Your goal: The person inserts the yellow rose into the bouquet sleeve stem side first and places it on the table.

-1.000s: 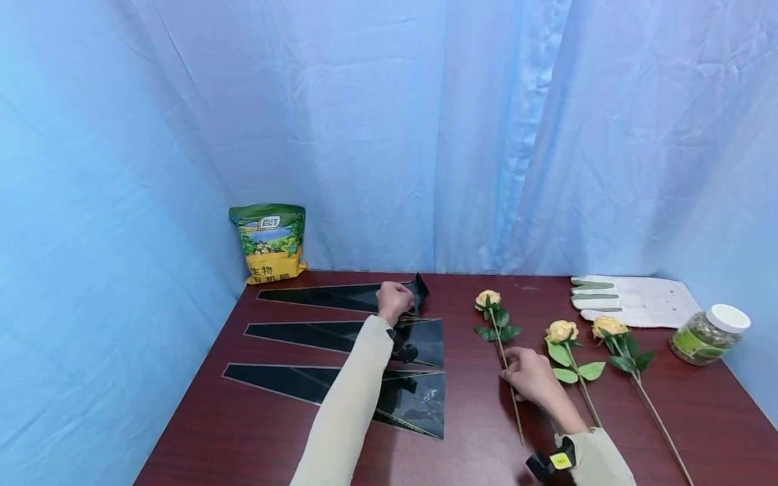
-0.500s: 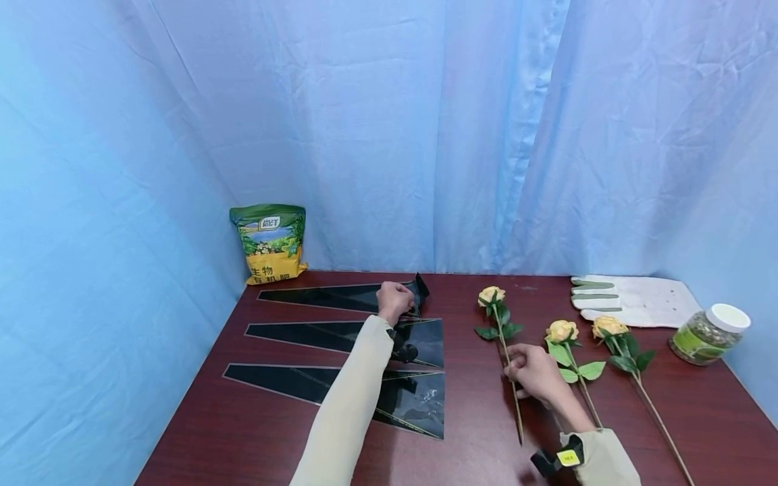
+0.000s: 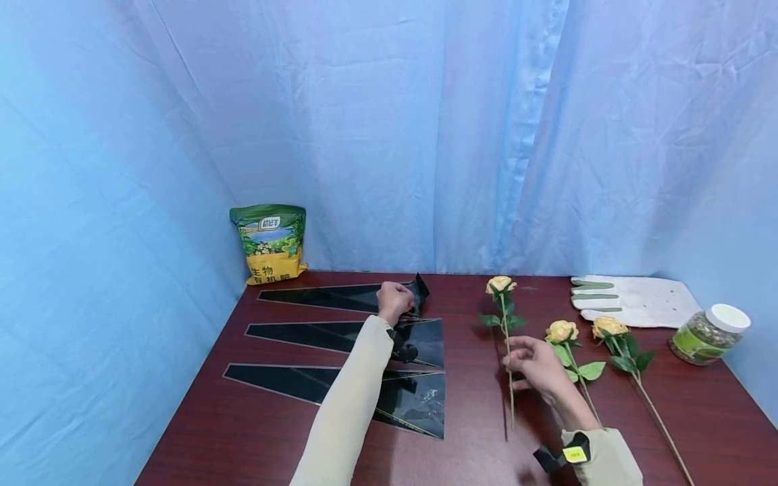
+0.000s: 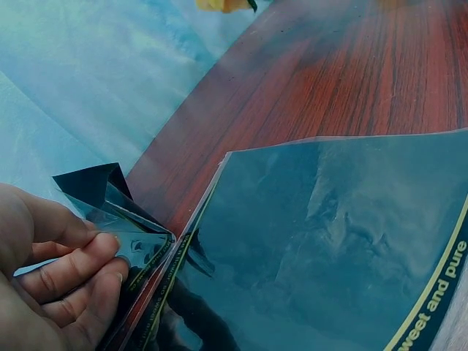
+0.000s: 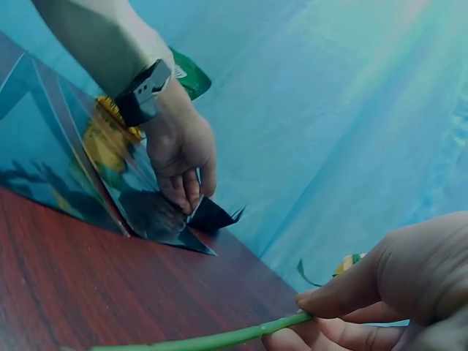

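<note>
At the back, my left hand (image 3: 395, 301) pinches the clear edge of the farthest black sleeve (image 3: 340, 297), whose wide end stands up, folded open; the left wrist view shows thumb and fingers on the film (image 4: 142, 245). My right hand (image 3: 537, 368) pinches the stem of a yellow rose (image 3: 501, 285) between thumb and fingers, flower end away from me, the stem's shadow beside it on the table. In the right wrist view the green stem (image 5: 212, 341) runs leftward from the fingertips. Two more yellow roses (image 3: 562, 331) (image 3: 610, 327) lie to the right.
Two more black sleeves (image 3: 304, 331) (image 3: 279, 379) lie flat nearer me. A green and yellow bag (image 3: 270, 246) stands at the back left. White gloves (image 3: 644, 302) and a white-lidded jar (image 3: 705, 337) are at the right. Blue curtains (image 3: 377, 135) surround the table (image 3: 200, 432).
The rose in my right hand has risen off the table and swung more upright, its flower moving right and away. My left hand has stayed on the sleeve.
</note>
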Available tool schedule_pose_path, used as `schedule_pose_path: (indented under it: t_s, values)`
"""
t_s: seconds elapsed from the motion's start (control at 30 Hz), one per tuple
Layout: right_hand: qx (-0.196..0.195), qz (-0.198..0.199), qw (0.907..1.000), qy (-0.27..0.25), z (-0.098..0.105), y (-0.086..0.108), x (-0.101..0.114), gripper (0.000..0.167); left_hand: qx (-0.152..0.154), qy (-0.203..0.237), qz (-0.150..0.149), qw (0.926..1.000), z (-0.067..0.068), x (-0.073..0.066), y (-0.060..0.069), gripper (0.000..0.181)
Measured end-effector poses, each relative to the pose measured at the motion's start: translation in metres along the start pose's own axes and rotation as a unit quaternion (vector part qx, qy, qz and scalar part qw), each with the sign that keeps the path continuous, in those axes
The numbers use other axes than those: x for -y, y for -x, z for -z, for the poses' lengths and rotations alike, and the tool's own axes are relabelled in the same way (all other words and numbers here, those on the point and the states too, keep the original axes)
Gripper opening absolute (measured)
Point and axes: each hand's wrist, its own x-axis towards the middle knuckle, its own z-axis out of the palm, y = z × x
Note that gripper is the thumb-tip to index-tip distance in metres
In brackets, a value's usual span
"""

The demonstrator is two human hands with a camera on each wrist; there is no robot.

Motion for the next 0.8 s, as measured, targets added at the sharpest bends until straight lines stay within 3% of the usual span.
schedule_pose_path:
  t_s: [0.3,0.6,0.8]
  values:
    - [-0.005,0.010,0.9960,-0.088,0.002,0.000,0.001,0.053,-0.001,0.001,-0.009,1.0000,0.000,0.001,0.002,0.016]
    - [-0.027,0.014,0.9861,-0.163,0.004,-0.001,0.003,0.031,0.002,-0.001,-0.007,1.0000,0.001,0.001,0.001,0.017]
    - [-0.038,0.029,0.9781,-0.202,0.004,-0.002,0.011,0.026,0.003,0.002,-0.002,1.0000,0.001,0.001,0.000,0.016]
